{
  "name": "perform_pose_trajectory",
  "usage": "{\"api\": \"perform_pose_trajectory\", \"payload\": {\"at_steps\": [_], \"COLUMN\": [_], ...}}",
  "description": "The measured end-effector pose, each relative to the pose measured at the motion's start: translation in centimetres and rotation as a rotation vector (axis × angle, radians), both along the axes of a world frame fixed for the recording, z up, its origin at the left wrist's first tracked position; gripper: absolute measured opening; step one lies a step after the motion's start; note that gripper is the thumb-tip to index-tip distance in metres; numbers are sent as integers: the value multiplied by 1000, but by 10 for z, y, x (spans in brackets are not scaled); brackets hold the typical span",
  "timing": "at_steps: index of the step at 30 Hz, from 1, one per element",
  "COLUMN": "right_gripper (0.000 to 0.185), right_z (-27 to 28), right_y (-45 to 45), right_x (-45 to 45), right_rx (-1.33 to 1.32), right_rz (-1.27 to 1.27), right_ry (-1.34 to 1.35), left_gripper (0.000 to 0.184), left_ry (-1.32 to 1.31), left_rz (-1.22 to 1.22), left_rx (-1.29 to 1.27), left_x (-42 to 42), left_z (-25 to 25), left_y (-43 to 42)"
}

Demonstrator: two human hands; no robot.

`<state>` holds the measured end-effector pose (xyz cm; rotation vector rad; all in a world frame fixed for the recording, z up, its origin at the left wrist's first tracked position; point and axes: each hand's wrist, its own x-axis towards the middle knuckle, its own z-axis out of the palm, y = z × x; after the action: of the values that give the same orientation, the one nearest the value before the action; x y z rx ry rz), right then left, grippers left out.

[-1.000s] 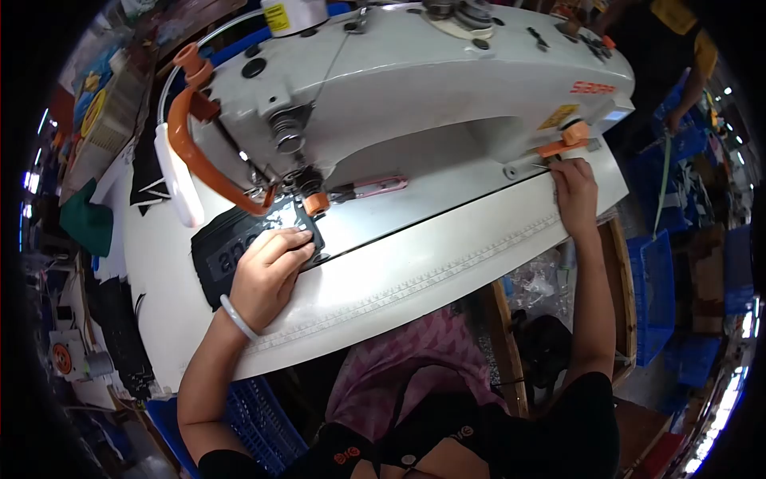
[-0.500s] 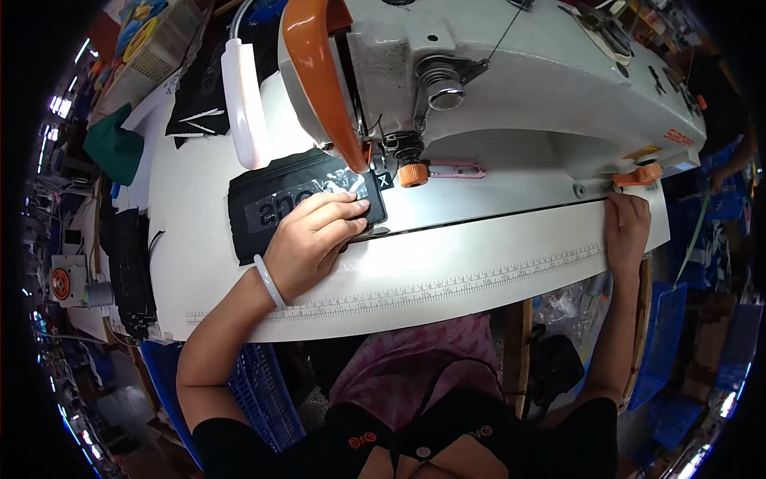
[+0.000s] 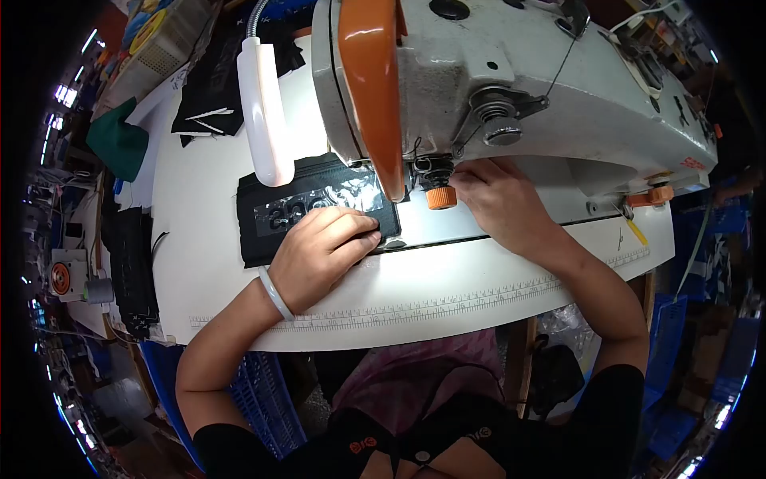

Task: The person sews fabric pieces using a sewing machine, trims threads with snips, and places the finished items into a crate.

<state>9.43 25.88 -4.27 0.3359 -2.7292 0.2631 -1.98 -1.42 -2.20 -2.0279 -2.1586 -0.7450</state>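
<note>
A black fabric piece (image 3: 254,231) with a clear plastic window and raised dark lettering lies under the head of the sewing machine (image 3: 447,76). My left hand (image 3: 323,251) rests on its right part, fingers laid over the edge near the needle area and pressing from above. Just right of the orange knob (image 3: 441,198), my right hand (image 3: 511,209) reaches in under the machine arm with its fingers curled together. What those fingertips hold, if anything, is hidden. The orange guard (image 3: 371,88) blocks the view of the needle.
A white lamp (image 3: 266,120) hangs left of the machine head. A printed ruler strip (image 3: 415,307) runs along the table front. Yellow-handled snips (image 3: 636,229) lie at the right. Black fabric pieces (image 3: 132,271) and a green cloth (image 3: 118,140) sit at the left.
My right hand has moved left from the table's right end to beside the orange knob, where pink snips lay before. My left hand stays on the black fabric piece. The view has shifted slightly.
</note>
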Motion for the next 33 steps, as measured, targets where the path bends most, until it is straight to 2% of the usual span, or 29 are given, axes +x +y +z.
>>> {"api": "perform_pose_trajectory", "payload": {"at_steps": [3, 6, 8, 12, 14, 17, 21, 22, 24, 27, 28, 31, 33], "right_gripper": [27, 26, 26, 22, 14, 12, 13, 13, 13, 12, 11, 11, 11], "right_z": [8, 22, 36, 21, 14, 7, 9, 12, 17, 19, 8, 17, 23], "right_y": [-6, -18, -28, -31, -37, -39, -35, -34, -31, -28, -24, -25, -26], "right_x": [3, 4, 0, -6, -12, -18, -14, -13, -14, -10, -14, -15, -15], "right_rx": [-239, -94, -96, -106, -36, 29, 42, -9, -111, -95, -73, -55, -77], "right_rz": [-7, 12, 33, 232, 262, 344, 349, 355, 368, 321, 320, 166, 155], "right_ry": [-76, -217, -284, -159, -107, -37, 19, -4, -44, -55, 31, -170, -169], "left_gripper": [27, 27, 28, 28, 29, 28, 25, 19, 16, 14, 14, 13, 12], "left_ry": [-49, -18, 51, 203, 172, 86, 20, 11, 62, 90, 90, -7, -51], "left_rz": [16, -8, -35, -42, -41, -51, -119, -107, -105, -94, -93, -71, -47], "left_rx": [-24, -42, 2, 41, 42, 23, -60, -69, -97, -107, -116, -66, -51], "left_x": [-1, -4, -7, -8, -7, -10, -12, -12, -10, -6, -6, -6, -5], "left_z": [2, 3, 0, 10, 8, 11, 9, 8, 10, 11, 13, 4, -3], "left_y": [4, 4, 4, 5, 5, 6, 9, 10, 12, 13, 14, 13, 12]}}
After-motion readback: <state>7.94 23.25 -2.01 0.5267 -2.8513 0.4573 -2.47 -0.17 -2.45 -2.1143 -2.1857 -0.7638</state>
